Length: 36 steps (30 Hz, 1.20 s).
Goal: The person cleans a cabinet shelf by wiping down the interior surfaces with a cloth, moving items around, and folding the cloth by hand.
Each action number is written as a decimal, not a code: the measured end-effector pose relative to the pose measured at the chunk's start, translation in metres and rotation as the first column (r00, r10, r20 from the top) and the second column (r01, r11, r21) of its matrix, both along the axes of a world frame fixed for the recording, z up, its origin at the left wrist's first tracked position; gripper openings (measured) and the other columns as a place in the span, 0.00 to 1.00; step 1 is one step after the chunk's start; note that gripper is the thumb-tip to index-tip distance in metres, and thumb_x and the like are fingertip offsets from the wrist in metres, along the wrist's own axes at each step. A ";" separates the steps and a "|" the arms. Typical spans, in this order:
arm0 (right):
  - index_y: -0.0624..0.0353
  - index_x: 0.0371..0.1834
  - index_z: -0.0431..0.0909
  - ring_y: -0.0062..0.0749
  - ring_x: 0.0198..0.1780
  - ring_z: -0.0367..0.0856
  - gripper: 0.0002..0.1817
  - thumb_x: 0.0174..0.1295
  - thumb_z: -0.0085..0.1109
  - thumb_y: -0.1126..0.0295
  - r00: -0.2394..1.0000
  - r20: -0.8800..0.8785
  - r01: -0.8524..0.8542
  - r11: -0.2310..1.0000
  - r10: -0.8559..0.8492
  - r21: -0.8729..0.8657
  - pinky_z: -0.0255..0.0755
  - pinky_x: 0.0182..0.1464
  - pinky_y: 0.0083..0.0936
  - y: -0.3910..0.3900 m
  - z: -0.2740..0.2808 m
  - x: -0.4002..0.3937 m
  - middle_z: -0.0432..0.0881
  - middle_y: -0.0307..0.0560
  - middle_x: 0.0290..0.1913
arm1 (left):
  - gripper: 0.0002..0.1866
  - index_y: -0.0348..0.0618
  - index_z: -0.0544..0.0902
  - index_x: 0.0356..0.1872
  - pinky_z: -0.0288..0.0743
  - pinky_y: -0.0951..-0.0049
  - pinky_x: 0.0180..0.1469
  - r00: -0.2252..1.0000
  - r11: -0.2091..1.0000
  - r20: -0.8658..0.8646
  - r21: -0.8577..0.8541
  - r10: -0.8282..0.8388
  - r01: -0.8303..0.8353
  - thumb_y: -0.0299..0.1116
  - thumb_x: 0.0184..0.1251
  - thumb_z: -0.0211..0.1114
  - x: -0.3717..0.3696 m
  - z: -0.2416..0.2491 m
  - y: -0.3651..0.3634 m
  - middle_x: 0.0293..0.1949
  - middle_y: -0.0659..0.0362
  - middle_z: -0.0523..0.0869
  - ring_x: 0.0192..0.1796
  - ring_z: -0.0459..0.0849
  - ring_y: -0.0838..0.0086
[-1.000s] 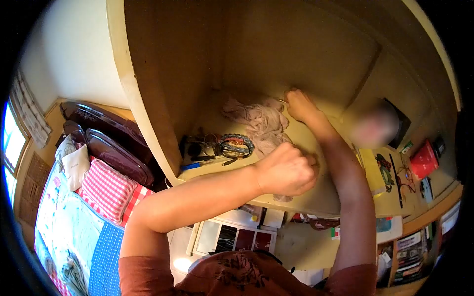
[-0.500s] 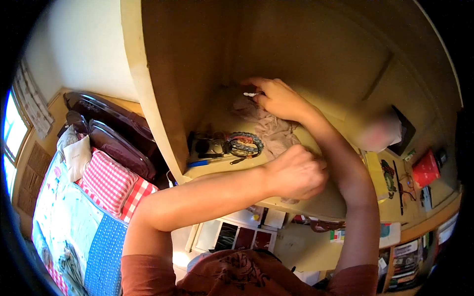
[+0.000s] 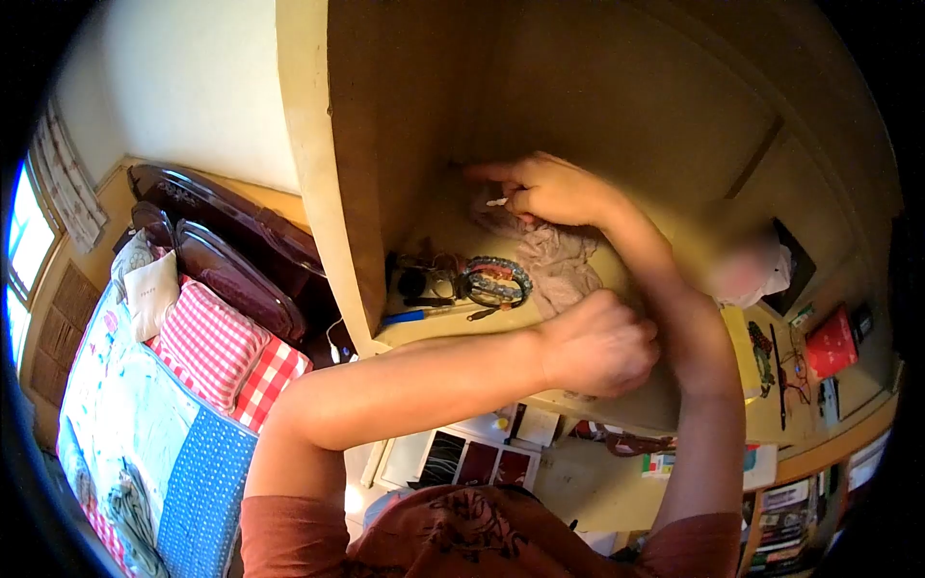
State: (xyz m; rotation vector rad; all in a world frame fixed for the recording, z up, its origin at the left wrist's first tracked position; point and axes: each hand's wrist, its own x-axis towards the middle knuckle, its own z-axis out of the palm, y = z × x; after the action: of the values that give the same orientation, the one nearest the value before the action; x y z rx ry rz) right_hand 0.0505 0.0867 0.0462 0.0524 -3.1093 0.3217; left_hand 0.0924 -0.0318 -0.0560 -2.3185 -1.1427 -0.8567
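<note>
1. Shadows are filling the back of the shelf [image 3: 434, 335], so looking closely is a good idea at this spot.
2. Deep in there, the right hand [image 3: 559, 190] is pointing one finger at the back left corner. Its grip is curling closed, and it seems to be pinching a small white thing [image 3: 496, 202]. Pinching softly but firmly is likely best, because something that small could be slipping out easily.
3. Nearer the front, the left hand [image 3: 599, 342] is making a fist above the front part of the crumpled cloth [image 3: 568, 270]. I cannot tell if this fist is holding anything.
4. Below both hands, the cloth is lying in soft folds on the shelf. Loose folds could be catching on fingers, so moving slowly is probably helping.
5. Just left of the cloth, a braided loop [image 3: 496, 281] is lying close by, and a blue pen [image 3: 403, 316] is resting near the front edge. Steering the arms around them is wise.
6. Farther off to the right, a red pouch [image 3: 832, 344] is sitting well apart from the hands.
</note>
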 end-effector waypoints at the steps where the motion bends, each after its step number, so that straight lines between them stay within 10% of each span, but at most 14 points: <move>1: 0.50 0.75 0.72 0.47 0.34 0.86 0.40 0.51 0.51 0.69 1.000 0.001 -0.001 1.000 0.001 -0.001 0.79 0.45 0.38 0.001 -0.001 -0.002 0.87 0.58 0.31 | 0.08 0.53 0.80 0.28 0.70 0.60 0.31 1.000 1.000 0.001 -0.001 0.001 -0.001 0.44 0.60 0.65 0.000 0.001 -0.001 0.29 0.62 0.79 0.28 0.82 0.65; 16: 0.44 0.63 0.83 0.52 0.61 0.80 0.26 0.60 0.51 0.69 0.991 0.026 0.125 0.974 -0.132 0.187 0.71 0.66 0.44 0.004 -0.007 -0.012 0.84 0.57 0.59 | 0.11 0.53 0.81 0.28 0.69 0.59 0.30 1.000 1.000 -0.019 0.013 0.023 -0.023 0.47 0.62 0.64 -0.001 0.003 -0.001 0.30 0.61 0.80 0.27 0.82 0.64; 22: 0.56 0.57 0.86 0.46 0.45 0.87 0.21 0.61 0.56 0.69 0.998 -0.057 0.036 0.991 -0.029 0.129 0.78 0.53 0.38 0.020 0.010 -0.003 0.89 0.56 0.43 | 0.12 0.52 0.80 0.27 0.70 0.58 0.30 1.000 0.999 0.014 0.052 0.009 -0.010 0.48 0.62 0.64 -0.001 0.002 0.001 0.29 0.61 0.80 0.27 0.81 0.64; 25: 0.71 0.48 0.84 0.25 0.32 0.79 0.17 0.62 0.56 0.71 0.990 0.009 0.139 0.976 -0.139 -0.168 0.75 0.39 0.27 0.033 0.035 0.016 0.82 0.45 0.27 | 0.09 0.51 0.80 0.26 0.73 0.57 0.33 0.994 0.988 0.100 0.143 0.043 -0.057 0.41 0.58 0.68 -0.005 0.018 0.001 0.30 0.60 0.80 0.30 0.82 0.63; 29: 0.66 0.43 0.84 0.21 0.30 0.76 0.12 0.61 0.57 0.71 0.991 -0.010 0.121 0.926 -0.134 -0.356 0.70 0.37 0.23 0.061 0.044 0.043 0.80 0.39 0.27 | 0.18 0.45 0.79 0.47 0.75 0.55 0.49 0.772 0.821 0.607 0.333 0.190 -0.464 0.26 0.52 0.68 -0.027 0.063 -0.006 0.47 0.49 0.80 0.52 0.80 0.54; 32: 0.64 0.44 0.85 0.19 0.32 0.75 0.12 0.62 0.58 0.70 0.989 0.020 0.137 0.880 -0.143 -0.454 0.67 0.37 0.20 0.062 0.052 0.065 0.81 0.36 0.28 | 0.23 0.38 0.76 0.56 0.73 0.63 0.54 0.386 0.809 0.883 0.012 0.267 -0.587 0.30 0.59 0.70 -0.049 0.055 0.012 0.50 0.47 0.79 0.55 0.79 0.58; 36: 0.62 0.45 0.85 0.18 0.34 0.76 0.12 0.64 0.57 0.68 0.994 -0.066 0.038 0.856 -0.084 -0.515 0.68 0.38 0.19 0.066 0.044 0.087 0.81 0.34 0.29 | 0.20 0.30 0.77 0.55 0.76 0.74 0.48 -0.148 0.936 0.959 -0.191 0.243 0.297 0.26 0.64 0.67 -0.073 0.054 0.015 0.41 0.56 0.85 0.43 0.81 0.73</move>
State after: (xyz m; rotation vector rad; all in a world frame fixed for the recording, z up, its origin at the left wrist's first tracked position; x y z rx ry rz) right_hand 0.1375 0.1531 0.0905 -0.0393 -2.8187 1.0993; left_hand 0.0195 -0.0170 -0.0025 -1.3641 -1.8353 -3.0673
